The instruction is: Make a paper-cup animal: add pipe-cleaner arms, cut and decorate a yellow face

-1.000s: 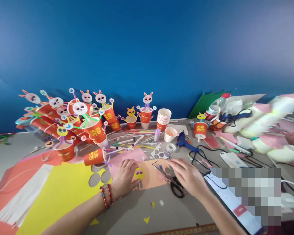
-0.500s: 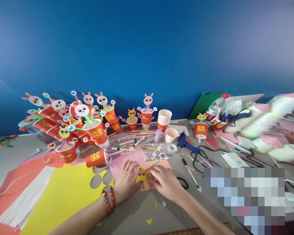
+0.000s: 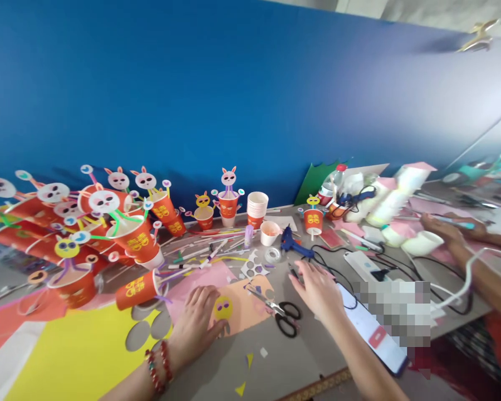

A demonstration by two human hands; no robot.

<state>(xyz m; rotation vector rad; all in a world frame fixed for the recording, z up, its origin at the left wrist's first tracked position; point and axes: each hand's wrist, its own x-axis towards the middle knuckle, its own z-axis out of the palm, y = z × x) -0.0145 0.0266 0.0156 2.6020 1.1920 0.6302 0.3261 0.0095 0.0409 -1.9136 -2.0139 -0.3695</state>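
My left hand [image 3: 198, 317] rests fingers-down on a peach paper sheet [image 3: 250, 301], steadying its left side. Beside its fingertips lies a round yellow paper face [image 3: 223, 307] with purple eyes. My right hand [image 3: 317, 289] is closed round a dark pen [image 3: 293, 271], mostly hidden under the palm. Between my hands, black-handled scissors [image 3: 287, 317] lie with their blades across the peach sheet. A pink sheet [image 3: 200, 284] sits behind my left hand, and yellow card with round holes [image 3: 87, 345] lies to its left.
Decorated red paper cups [image 3: 133, 239] crowd the left. A blue glue gun [image 3: 294, 244], tape roll [image 3: 272, 255] and stacked cups [image 3: 257, 209] stand behind. A phone [image 3: 371, 334], power strip [image 3: 363, 267] and cables lie right. Another person's hands [image 3: 446, 234] work at far right.
My right hand has left the yellow face and moved right to the pen, uncovering the scissors. My left hand stays on the peach sheet. The view has swung to the right.
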